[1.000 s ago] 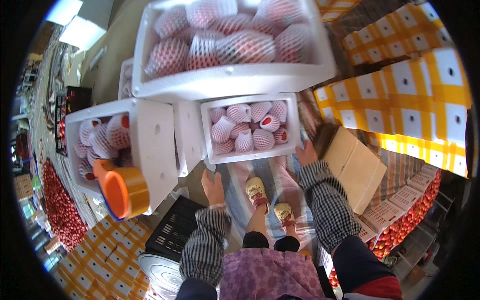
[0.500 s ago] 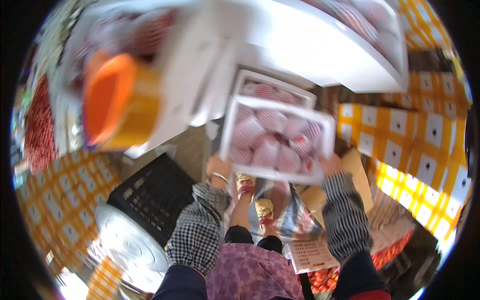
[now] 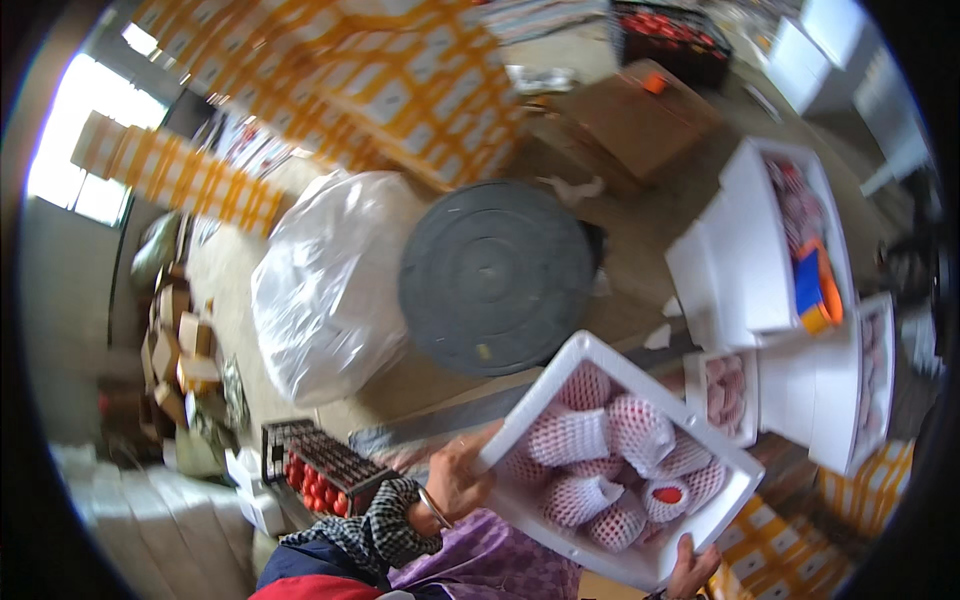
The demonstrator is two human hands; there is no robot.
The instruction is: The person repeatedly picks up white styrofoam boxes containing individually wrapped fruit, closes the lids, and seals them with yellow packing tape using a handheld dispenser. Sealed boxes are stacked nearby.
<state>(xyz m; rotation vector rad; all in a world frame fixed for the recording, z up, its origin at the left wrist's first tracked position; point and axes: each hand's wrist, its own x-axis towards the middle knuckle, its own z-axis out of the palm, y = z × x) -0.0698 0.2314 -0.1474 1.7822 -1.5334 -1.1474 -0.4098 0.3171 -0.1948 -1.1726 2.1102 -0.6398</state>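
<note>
In the head view, the left hand (image 3: 460, 480) gripped the left corner of a white foam box (image 3: 565, 525), while the right hand (image 3: 692, 568) clasped its lower right side — most of that forearm was out of sight. The box hung in front of the purple apron (image 3: 485, 555), turned on the slant, and was filled with fruit in pink-and-white net sleeves (image 3: 640, 432), one showing a bare red patch.

Its far corner overlapped the round grey lid (image 3: 490, 275); whether they touched, I could not tell. A clear plastic bag (image 3: 335, 290) sat left of the lid, and a black crate (image 3: 325, 452) of red fruit stood beyond the left forearm. To the right were a small foam box (image 3: 749, 395) and a bigger one with an orange-and-blue scoop (image 3: 822, 290) at its edge.

The likeliest trouble was a tip: with the hands on opposite ends, one slack grip could have dropped a side and rolled the loosely heaped fruit over the low rim. A wide swing rightward might also have knocked the small box — bruising fruit or chipping foam.
</note>
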